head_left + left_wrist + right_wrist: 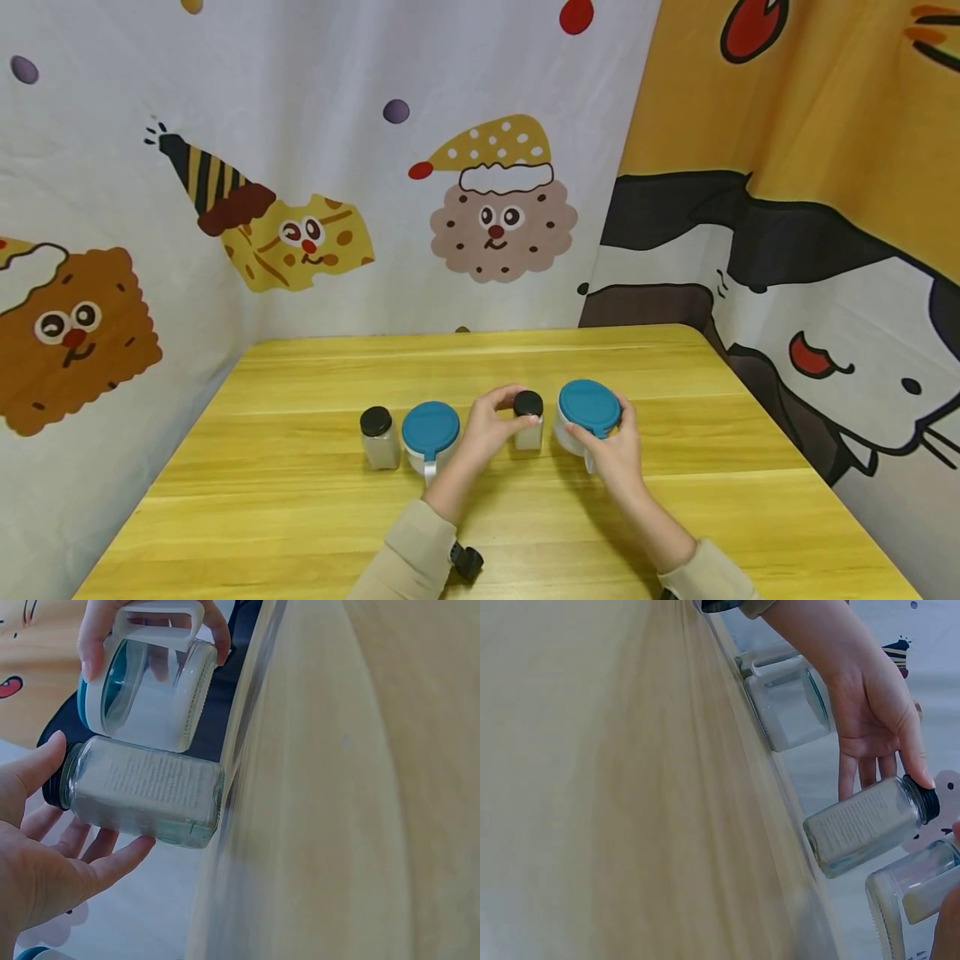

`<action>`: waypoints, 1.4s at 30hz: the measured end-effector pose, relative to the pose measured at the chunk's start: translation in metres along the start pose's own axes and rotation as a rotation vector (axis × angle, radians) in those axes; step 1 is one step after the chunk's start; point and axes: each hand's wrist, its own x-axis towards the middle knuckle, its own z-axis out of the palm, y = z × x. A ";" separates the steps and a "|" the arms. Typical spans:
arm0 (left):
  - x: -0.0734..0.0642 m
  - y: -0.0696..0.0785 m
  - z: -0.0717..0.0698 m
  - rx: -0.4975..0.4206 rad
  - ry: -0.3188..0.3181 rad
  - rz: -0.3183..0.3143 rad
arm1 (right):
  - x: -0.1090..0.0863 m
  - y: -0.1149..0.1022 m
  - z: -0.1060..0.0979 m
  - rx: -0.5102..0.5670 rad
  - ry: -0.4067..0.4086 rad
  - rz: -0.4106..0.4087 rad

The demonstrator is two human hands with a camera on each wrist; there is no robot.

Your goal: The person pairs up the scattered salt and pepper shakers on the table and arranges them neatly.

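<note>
My left hand (487, 432) holds a square glass jar (528, 435) with a black lid, its thumb at the lid and its fingers around the far side. Pale contents and a printed label show through this jar (142, 787) in the left wrist view. To its right, my right hand (619, 450) grips a round glass jar (572, 435) with a blue lid and a white handle, thumb and fingers on either side. Both jars look upright and stand close together. Whether their bases touch the table is hard to tell.
Left of my hands, a second blue-lidded jar (431, 427) with a handle and a second black-lidded jar (381, 446) stand side by side on the wooden table (300, 533). A printed curtain (315, 75) hangs behind. A black strap device (467, 562) sits at my left wrist.
</note>
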 end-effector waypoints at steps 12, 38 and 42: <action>0.000 -0.003 0.000 -0.006 -0.002 0.001 | -0.003 0.008 0.003 0.021 0.011 -0.006; 0.000 -0.006 -0.001 0.003 -0.008 -0.027 | -0.003 0.018 0.005 0.012 -0.021 0.013; 0.000 -0.006 -0.001 0.002 -0.009 -0.027 | -0.002 0.020 0.005 0.013 -0.025 0.016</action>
